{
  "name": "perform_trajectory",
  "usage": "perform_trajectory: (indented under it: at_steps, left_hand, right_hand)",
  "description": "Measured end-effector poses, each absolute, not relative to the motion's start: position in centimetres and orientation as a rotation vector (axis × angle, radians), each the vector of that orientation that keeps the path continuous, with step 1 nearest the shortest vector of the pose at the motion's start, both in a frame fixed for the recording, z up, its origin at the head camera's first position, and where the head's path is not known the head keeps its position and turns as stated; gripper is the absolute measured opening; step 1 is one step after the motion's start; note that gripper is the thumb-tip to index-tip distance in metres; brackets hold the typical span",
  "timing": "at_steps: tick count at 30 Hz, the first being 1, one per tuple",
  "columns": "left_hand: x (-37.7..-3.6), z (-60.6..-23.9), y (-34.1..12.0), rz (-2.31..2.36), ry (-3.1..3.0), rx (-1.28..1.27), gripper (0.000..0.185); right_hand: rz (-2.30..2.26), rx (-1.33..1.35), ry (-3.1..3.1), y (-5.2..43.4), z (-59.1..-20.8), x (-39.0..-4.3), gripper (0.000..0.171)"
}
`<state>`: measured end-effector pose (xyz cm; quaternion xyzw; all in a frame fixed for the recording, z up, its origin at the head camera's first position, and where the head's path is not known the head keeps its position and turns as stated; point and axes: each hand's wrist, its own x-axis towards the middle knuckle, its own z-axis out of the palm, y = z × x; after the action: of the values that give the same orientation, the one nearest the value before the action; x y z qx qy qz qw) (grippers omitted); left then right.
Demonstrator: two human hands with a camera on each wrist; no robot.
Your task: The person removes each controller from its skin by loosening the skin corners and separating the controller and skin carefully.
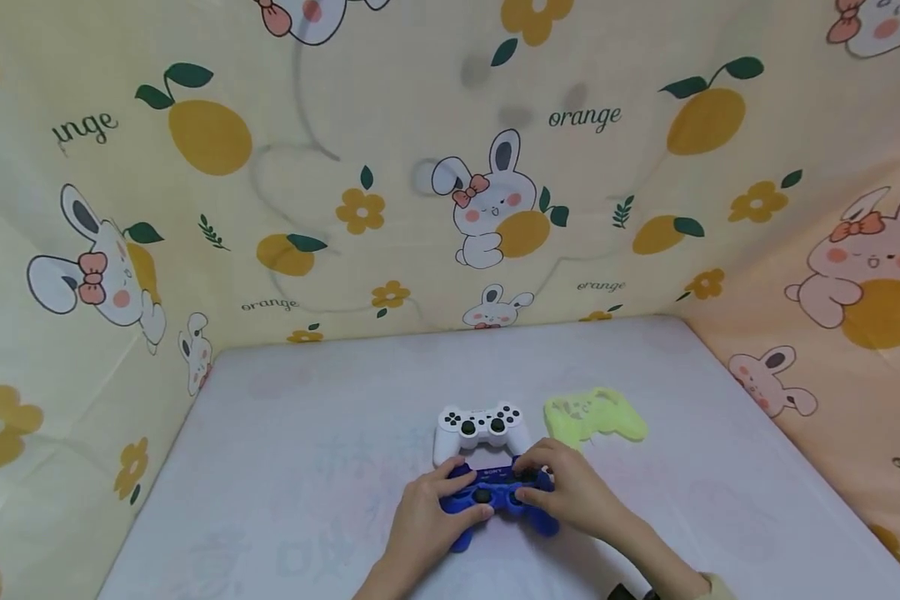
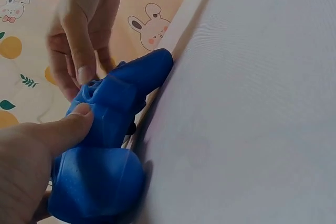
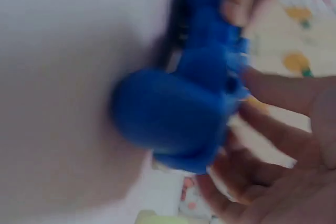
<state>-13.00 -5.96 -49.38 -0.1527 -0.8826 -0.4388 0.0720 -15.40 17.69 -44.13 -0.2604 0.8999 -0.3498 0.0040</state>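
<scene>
Low over the white table surface is a blue game controller point(image 1: 501, 499), its handles toward me. A lighter blue, rubbery-looking cover point(image 2: 113, 114) wraps it, below a darker strip with lettering. My left hand point(image 1: 429, 507) grips the left side, thumb across the front near a black stick and fingers at the far edge. At the right side, my right hand point(image 1: 574, 493) holds the controller between thumb and fingers, close to the other stick. The right wrist view is blurred, with those fingers point(image 3: 278, 124) along the cover's edge.
Just beyond the blue controller lies a white game controller point(image 1: 483, 427). A yellow-green, controller-shaped cover point(image 1: 594, 416) lies to its right. Patterned cloth walls point(image 1: 390, 267) with rabbits and oranges enclose the table point(image 1: 285, 467). A dark object point(image 1: 621, 592) shows under the right forearm.
</scene>
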Motion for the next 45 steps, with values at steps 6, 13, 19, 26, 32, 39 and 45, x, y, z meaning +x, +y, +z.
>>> perform_trajectory:
  at_steps: [6, 13, 19, 26, 32, 39, 45]
  left_hand:
    - [-12.9, -49.5, -6.1, -1.295, -2.638, -0.433, 0.055]
    - [-12.7, -49.9, -6.1, -1.303, -2.645, -0.437, 0.056]
    - [-12.4, -50.1, -6.1, -1.228, -2.653, -0.424, 0.055]
    - [-12.5, -50.2, -5.9, -1.217, -2.644, -0.446, 0.056]
    - [-12.6, -50.3, -5.9, -1.214, -2.642, -0.476, 0.054]
    - [-12.8, -49.5, -5.8, -1.171, -2.588, -0.611, 0.047]
    - [-13.3, -47.5, -5.2, -1.079, -2.626, -0.699, 0.029]
  right_hand:
    - [-1.228, -0.596, 2.773, 17.5, -44.0, -14.9, 0.029]
    - [-1.293, -0.488, 2.809, 17.0, -45.2, -14.2, 0.032]
    - [-1.306, -0.523, 2.844, 16.8, -45.7, -13.8, 0.031]
    - [-1.250, -0.620, 2.908, 17.3, -46.1, -13.7, 0.035]
    - [-1.252, -0.634, 2.902, 17.6, -46.4, -13.7, 0.038]
    - [-1.258, -0.646, 2.938, 17.4, -46.6, -13.8, 0.039]
    - [-1.244, -0.581, 2.942, 17.4, -46.7, -14.1, 0.039]
